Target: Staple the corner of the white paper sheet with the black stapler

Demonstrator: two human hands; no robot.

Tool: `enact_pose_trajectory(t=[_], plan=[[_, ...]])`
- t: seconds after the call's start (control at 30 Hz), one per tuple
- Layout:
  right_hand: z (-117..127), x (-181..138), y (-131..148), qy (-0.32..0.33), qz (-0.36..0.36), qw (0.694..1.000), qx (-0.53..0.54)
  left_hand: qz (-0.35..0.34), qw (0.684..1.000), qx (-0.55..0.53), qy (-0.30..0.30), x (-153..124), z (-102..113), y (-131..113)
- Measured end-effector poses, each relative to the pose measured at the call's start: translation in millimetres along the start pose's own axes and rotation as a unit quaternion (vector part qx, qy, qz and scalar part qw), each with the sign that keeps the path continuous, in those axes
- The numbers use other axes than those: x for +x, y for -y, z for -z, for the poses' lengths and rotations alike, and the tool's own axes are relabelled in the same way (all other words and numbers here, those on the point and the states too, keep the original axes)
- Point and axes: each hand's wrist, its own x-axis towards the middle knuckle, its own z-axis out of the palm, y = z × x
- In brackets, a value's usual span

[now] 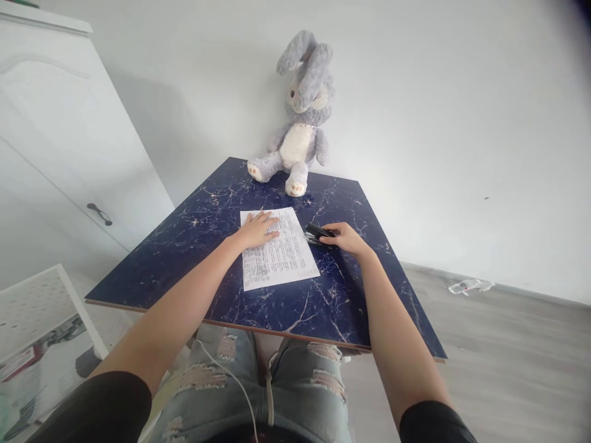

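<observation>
A printed sheet of paper lies on the dark blue marbled table. Across its upper left part rests my left hand, fingers spread flat on the print. Just off the sheet's right edge, my right hand grips a black stapler from its rear end. The stapler's front points left and sits at or very near the paper's edge; whether the paper lies between its jaws I cannot tell. Part of the stapler is hidden by my fingers.
A grey plush rabbit sits at the table's back against the wall. To the left stands a white cabinet, with a white-framed rack below it. A clear plastic wrapper lies on the floor at right.
</observation>
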Motion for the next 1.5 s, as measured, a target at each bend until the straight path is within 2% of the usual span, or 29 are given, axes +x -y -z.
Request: enact_pose_trajectory(t=[0.1,0.17,0.27,0.43,0.47,0.53,0.6,0.67,0.77,0.83,0.9,1.0,1.1,1.17,1.27,1.33,1.4,1.43,1.5], plan=[[0.5,-2.3,4.1,0.066,0.026,0.997,0.028,-0.012,1.000,-0.006,0.005,-0.8,0.4,-4.2],[-2.1,-3.0,9.4,0.104,0.047,0.993,0.020,-0.044,0.999,-0.019,0.019,-1.6,0.2,-10.2],[-8.3,-4.2,20.8,0.131,0.092,0.987,-0.003,-0.097,0.993,-0.034,0.053,-3.2,-0.7,-23.3],[-18.8,-6.5,38.4,0.195,0.139,0.971,-0.022,-0.118,0.989,-0.024,0.086,-4.6,-2.4,-37.8],[-23.1,-6.4,40.6,0.188,0.137,0.972,-0.021,-0.118,0.989,-0.018,0.081,-4.3,-2.9,-37.8],[-35.8,-5.4,44.4,0.123,0.125,0.984,-0.043,-0.116,0.992,-0.005,0.058,-3.0,-4.2,-35.8],[-52.6,-4.5,48.7,0.036,0.116,0.984,-0.128,-0.111,0.993,0.007,0.036,-1.4,-5.7,-33.3],[-68.9,-4.4,54.4,-0.006,0.101,0.963,-0.251,-0.111,0.993,0.010,0.030,-0.2,-7.2,-31.8],[-85.2,-4.6,65.9,-0.002,0.062,0.914,-0.400,-0.115,0.993,0.000,0.025,0.1,-8.4,-31.9],[-91.4,-2.9,73.8,0.006,0.035,0.893,-0.449,-0.118,0.993,-0.005,0.014,-0.1,-8.8,-32.7],[-95.9,0.1,79.5,0.018,0.013,0.887,-0.462,-0.118,0.993,-0.006,0.006,-0.5,-9.1,-33.3],[-98.3,3.7,81.7,0.020,-0.004,0.899,-0.437,-0.117,0.993,-0.001,0.001,-0.9,-9.9,-32.8],[-87.4,2.7,75.9,0.021,0.024,0.939,-0.344,-0.114,0.993,-0.003,-0.003,-0.6,-9.9,-29.6],[-70.2,-0.7,68.4,0.072,0.071,0.961,-0.256,-0.113,0.994,-0.007,0.002,-0.4,-8.6,-27.1],[-34.2,-8.3,53.7,0.187,0.142,0.954,-0.189,-0.110,0.994,-0.007,0.021,-1.1,-5.3,-25.5],[-8.9,-13.8,43.2,0.221,0.141,0.946,-0.192,-0.105,0.994,-0.005,0.029,-1.6,-3.5,-26.0],[11.6,-18.0,35.1,0.203,0.098,0.952,-0.205,-0.104,0.994,-0.007,0.029,-1.1,-3.1,-26.6],[18.0,-19.0,33.1,0.167,0.067,0.962,-0.207,-0.103,0.994,-0.009,0.026,-0.2,-3.5,-26.7],[19.1,-17.8,35.0,0.053,0.008,0.983,-0.174,-0.098,0.995,-0.023,0.011,2.8,-5.2,-25.8]])
